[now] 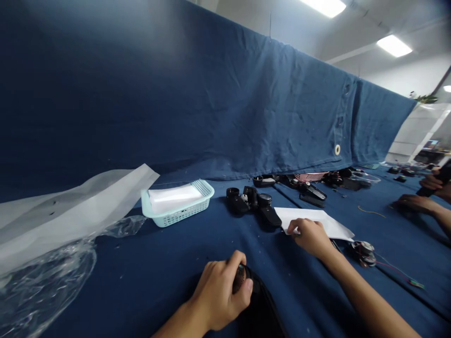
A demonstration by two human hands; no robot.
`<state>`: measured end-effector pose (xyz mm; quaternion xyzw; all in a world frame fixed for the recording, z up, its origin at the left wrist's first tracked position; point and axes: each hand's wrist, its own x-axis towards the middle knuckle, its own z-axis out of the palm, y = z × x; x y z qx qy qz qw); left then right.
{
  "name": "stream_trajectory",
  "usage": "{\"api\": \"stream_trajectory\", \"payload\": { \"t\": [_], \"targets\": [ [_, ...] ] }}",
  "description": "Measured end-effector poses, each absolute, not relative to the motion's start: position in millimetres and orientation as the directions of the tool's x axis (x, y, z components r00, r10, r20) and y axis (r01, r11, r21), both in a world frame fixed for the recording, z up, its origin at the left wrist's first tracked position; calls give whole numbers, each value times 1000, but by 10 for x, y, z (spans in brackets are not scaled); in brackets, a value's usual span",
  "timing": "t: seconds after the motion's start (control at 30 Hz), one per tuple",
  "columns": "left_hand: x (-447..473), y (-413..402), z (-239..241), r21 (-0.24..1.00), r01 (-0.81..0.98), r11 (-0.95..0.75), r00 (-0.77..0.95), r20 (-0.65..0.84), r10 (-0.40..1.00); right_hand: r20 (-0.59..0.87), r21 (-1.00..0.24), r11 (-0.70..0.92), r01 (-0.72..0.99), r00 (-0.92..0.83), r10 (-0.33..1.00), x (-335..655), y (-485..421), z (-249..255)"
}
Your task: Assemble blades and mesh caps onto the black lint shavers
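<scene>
My left hand (223,291) grips the upper end of a black elongated housing (262,310). Between its thumb and fingers shows a round, dark brown part (240,278). Farther right, my right hand (312,237) is closed, fingertips bent down at the left edge of a sheet of white paper (324,221); whatever lies under those fingertips is hidden. Just beyond it lie several black parts with round ends, among them a black piece with a round cap (268,211). A motor-like part with thin wires (363,253) rests beyond my right wrist.
A light blue basket (176,217) holds white sheets. Clear plastic wrap (52,277) and a white translucent sheet (88,202) cover the left side. A pink basket (310,177) and black parts stand along the blue curtain (246,112). Another person's hands (417,204) work at far right.
</scene>
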<state>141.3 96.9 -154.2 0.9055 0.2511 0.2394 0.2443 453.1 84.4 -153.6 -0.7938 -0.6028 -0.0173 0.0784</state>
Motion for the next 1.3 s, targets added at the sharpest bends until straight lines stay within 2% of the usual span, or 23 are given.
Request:
{"api": "stream_trajectory", "payload": {
  "t": [0.27, 0.53, 0.8, 1.1, 1.3],
  "targets": [
    [1422, 969, -1503, 564, 339, -753, 763, 303, 571, 200, -246, -142, 959, 194, 961, 4511, 871, -1558],
    [1412, 959, -1519, 553, 340, -761, 764, 309, 566, 208, -296, -39, 954, 104, 972, 4485, 836, -1583],
    [1417, 960, -1526, 552, 338, -762, 765, 311, 564, 296, -276, -95, 957, 178, 939, 4546, 909, -1591],
    [1416, 963, -1550, 531, 355, -769, 758, 317, 570, 173, -173, -164, 971, 194, 966, 4568, 899, -1679],
    [1412, 956, -1550, 530, 364, -766, 755, 313, 576, 168, -136, -222, 966, 243, 955, 4584, 949, -1717]
  ]
}}
